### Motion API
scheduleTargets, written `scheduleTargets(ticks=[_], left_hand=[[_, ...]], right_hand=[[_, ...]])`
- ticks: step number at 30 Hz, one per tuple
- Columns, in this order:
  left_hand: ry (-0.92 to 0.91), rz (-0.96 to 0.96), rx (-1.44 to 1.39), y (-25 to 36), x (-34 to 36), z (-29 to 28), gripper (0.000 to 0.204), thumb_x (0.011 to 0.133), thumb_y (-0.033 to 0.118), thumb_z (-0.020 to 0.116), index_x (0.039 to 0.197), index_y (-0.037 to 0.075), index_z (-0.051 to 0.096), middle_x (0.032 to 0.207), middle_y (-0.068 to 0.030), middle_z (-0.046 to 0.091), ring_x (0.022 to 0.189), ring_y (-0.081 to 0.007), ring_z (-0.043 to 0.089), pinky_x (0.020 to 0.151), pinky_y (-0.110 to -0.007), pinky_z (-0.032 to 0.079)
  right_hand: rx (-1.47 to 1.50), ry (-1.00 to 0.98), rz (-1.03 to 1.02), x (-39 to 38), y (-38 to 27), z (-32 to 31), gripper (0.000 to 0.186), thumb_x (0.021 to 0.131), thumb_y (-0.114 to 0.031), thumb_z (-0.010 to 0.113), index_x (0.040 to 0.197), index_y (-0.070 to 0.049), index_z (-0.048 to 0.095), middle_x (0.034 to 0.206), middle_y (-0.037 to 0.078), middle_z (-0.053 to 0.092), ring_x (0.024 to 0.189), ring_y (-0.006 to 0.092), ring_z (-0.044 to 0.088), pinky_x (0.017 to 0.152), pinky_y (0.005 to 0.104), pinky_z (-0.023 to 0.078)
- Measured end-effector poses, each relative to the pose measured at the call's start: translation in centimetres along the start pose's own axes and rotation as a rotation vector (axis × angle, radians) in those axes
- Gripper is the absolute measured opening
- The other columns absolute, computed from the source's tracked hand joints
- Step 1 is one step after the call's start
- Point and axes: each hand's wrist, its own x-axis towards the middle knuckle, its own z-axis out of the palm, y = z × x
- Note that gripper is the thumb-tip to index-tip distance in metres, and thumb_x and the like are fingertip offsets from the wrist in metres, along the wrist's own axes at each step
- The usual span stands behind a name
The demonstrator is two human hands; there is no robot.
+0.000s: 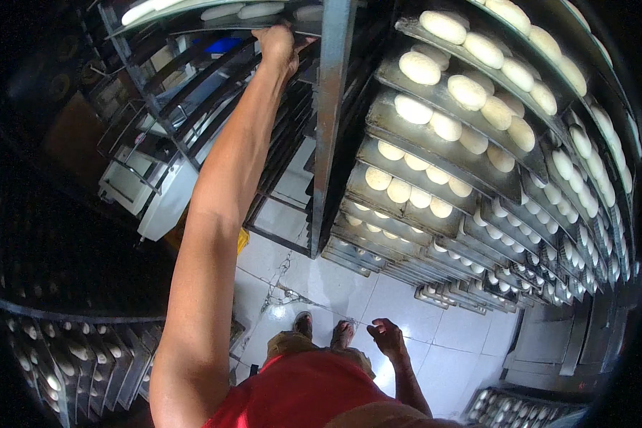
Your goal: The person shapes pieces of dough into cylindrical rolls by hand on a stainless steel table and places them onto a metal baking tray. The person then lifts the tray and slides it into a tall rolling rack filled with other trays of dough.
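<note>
My left arm reaches up and forward to a tall metal rack. At its top, my left hand (277, 46) is closed at the near edge of a dark baking tray (225, 27); the fingertips are partly hidden. Pale oval dough pieces (262, 10) lie on that tray. Just right of the hand stands the rack's upright post (330, 128). Down by my right side hangs my right hand (387, 337), fingers loosely bent and apart, holding nothing.
To the right, racks hold many trays (435, 135) of round dough pieces (467, 91), their edges jutting out. More loaded trays (85, 364) stand at lower left. White equipment (165, 200) shows behind the open rack. The tiled floor (335, 285) has cracks near my feet.
</note>
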Motion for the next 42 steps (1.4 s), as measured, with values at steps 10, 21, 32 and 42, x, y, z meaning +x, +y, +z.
scheduleTargets(ticks=[10, 21, 32, 42], left_hand=[[-0.434, -0.404, 0.250, -1.6, 2.6, 1.1, 0.047, 0.111, 0.030, 0.040, 0.153, 0.008, 0.039, 0.145, -0.0198, 0.050, 0.120, -0.0349, 0.062, 0.088, -0.052, 0.064], [-0.174, -0.318, 0.284, 4.9, -6.5, -3.2, 0.037, 0.104, 0.035, 0.062, 0.127, 0.006, 0.062, 0.112, -0.0058, 0.069, 0.086, -0.0189, 0.069, 0.079, -0.038, 0.057], [0.152, -0.733, 1.207, 10.9, -67.5, -24.8, 0.027, 0.099, 0.031, 0.064, 0.115, 0.010, 0.072, 0.099, -0.0165, 0.073, 0.086, -0.0320, 0.072, 0.080, -0.043, 0.057], [1.535, -1.225, 1.088, 9.9, -113.2, -7.1, 0.058, 0.098, 0.052, 0.059, 0.130, 0.005, 0.067, 0.128, -0.0206, 0.070, 0.119, -0.0397, 0.065, 0.102, -0.048, 0.052]], right_hand=[[0.043, 0.038, 0.072, -1.9, 1.2, 1.3, 0.045, 0.094, -0.034, 0.074, 0.122, 0.001, 0.068, 0.098, 0.017, 0.076, 0.073, 0.0207, 0.074, 0.071, 0.0351, 0.058], [-0.040, -0.040, -0.010, 0.4, -2.2, 0.1, 0.041, 0.091, -0.034, 0.079, 0.116, -0.002, 0.071, 0.098, 0.019, 0.078, 0.093, 0.0284, 0.077, 0.081, 0.0406, 0.059], [-0.373, -0.522, -0.523, 9.8, -5.0, 1.7, 0.045, 0.091, -0.032, 0.080, 0.121, -0.001, 0.068, 0.100, 0.015, 0.076, 0.089, 0.0240, 0.073, 0.080, 0.0375, 0.058], [-0.718, -1.040, -1.023, 23.7, -11.1, 11.4, 0.035, 0.094, -0.023, 0.075, 0.119, 0.001, 0.066, 0.096, 0.011, 0.068, 0.083, 0.0215, 0.062, 0.081, 0.0375, 0.053]])
